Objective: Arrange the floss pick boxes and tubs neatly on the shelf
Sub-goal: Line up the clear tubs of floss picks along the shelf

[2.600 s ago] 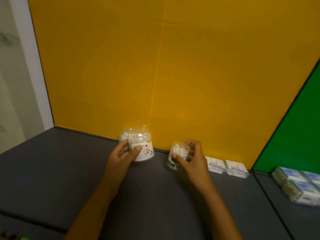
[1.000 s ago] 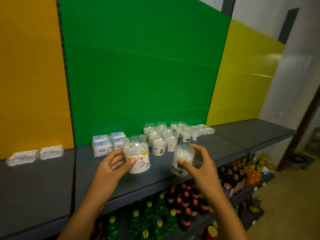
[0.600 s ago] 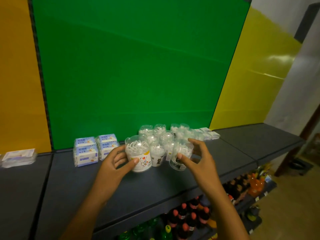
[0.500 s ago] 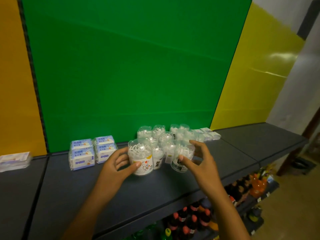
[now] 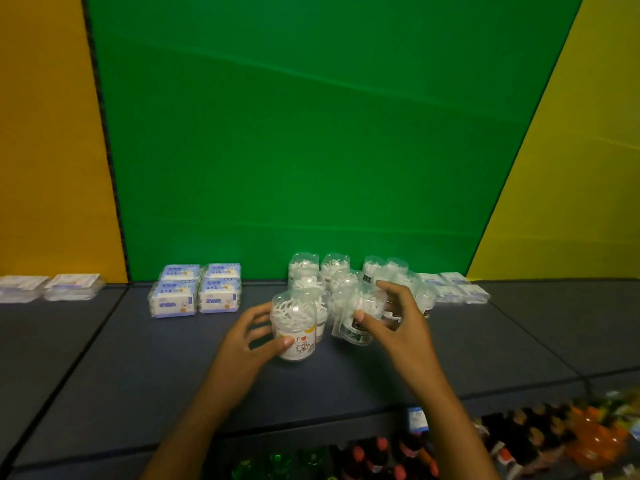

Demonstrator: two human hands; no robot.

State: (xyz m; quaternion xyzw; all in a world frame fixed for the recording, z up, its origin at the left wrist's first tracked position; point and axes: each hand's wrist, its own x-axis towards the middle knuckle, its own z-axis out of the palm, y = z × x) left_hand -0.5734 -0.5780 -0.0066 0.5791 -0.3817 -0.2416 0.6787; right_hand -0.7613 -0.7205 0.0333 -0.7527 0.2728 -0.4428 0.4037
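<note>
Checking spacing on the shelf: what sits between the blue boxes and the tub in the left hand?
Nothing: in the head view, bare shelf separates the blue boxes from the cartoon tub.

Below the fingers, dark bottles (image 5: 408, 455) with red caps, green bottles (image 5: 277, 464), orange packs (image 5: 595, 441); behind, green panel (image 5: 304, 133).

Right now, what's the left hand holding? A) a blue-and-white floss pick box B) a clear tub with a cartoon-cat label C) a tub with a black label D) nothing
B: the left hand grips the clear tub with a cartoon-cat label at the front of the tub cluster on the shelf; the right hand holds the black-label tub.
</note>
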